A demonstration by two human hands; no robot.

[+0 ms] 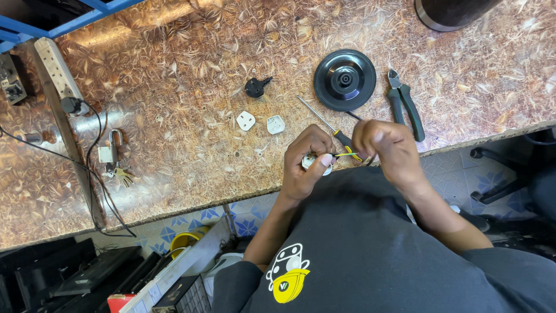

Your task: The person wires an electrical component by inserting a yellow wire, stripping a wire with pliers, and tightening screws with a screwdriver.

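Observation:
My left hand [307,159] grips a small white plug body [315,163] at the table's front edge. My right hand [389,145] pinches thin yellow-green wires [346,155] that run into that plug. Just beyond my hands lies a screwdriver [324,120] with a black and yellow handle, its shaft pointing away to the left. Two white plug cover pieces [246,120] [275,124] rest on the table left of the screwdriver.
A round black kettle base [345,80] and green-handled cutters [405,104] lie behind my hands. A black plug [256,87], a padlock with keys [113,156], a white power strip [57,66] and a dark cylinder [449,13] stand farther off. Boxes sit on the floor below.

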